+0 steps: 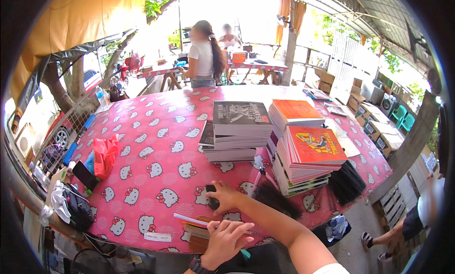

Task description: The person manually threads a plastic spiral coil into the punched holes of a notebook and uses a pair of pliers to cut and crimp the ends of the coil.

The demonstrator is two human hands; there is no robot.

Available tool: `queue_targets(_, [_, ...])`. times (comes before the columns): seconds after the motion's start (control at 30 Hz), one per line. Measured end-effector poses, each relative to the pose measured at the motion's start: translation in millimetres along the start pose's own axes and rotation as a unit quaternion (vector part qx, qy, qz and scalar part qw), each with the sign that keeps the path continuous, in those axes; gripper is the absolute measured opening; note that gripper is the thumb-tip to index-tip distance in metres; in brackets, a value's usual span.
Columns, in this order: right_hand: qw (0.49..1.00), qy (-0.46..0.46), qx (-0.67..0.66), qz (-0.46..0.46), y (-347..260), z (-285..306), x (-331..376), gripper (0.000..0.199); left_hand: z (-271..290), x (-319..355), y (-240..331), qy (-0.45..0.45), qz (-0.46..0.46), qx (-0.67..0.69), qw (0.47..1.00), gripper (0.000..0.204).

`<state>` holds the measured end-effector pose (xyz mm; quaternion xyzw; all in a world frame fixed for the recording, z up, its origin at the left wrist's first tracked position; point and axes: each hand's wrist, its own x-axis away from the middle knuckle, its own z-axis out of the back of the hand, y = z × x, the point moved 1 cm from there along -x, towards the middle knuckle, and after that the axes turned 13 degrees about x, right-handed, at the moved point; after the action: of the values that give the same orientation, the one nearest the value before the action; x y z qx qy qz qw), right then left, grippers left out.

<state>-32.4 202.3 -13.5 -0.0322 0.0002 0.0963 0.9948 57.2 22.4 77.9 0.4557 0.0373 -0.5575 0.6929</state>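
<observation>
From the head camera, the right hand (pixel 223 194) reached across the pink cat-print tablecloth (pixel 156 132), fingers curled around a small black object (pixel 212 197) whose kind could not be told. The left hand (pixel 226 243) lay flat, fingers loosely spread, pressing down a thin booklet (pixel 196 222) at the table's near edge, gripping nothing. Just beyond stood a stack of dark-covered books (pixel 239 132) and a taller, uneven stack of orange-covered books (pixel 303 151). That orange stack leaned, fanned out; a knock from the outstretched forearm could probably topple it.
</observation>
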Motion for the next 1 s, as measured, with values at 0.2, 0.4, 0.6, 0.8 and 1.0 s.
queue_targets(0.2, [0.952, 0.065, -0.299, -0.009, 2, 19, 43, 0.075, 5, -2, 0, 0.008, -0.019, 0.007, 1.0, 0.013])
queue_targets(0.4, [0.677, 0.087, -0.722, -0.11, -15, 8, 169, 0.075, -1, -2, 5, 0.042, 0.056, 0.088, 0.994, 0.016])
queue_targets(0.6, [0.533, 0.209, -0.815, -0.094, -51, -4, 214, 0.092, 9, -1, 2, 0.004, 0.026, 0.092, 0.995, 0.022])
queue_targets(0.8, [0.509, 0.175, -0.836, -0.106, -50, -12, 191, 0.087, 5, -2, -4, -0.02, 0.029, -0.023, 0.999, 0.016])
queue_targets(1.0, [0.522, 0.173, -0.83, -0.092, -42, 2, 182, 0.086, 4, -2, -5, -0.016, 0.027, -0.005, 0.999, 0.016])
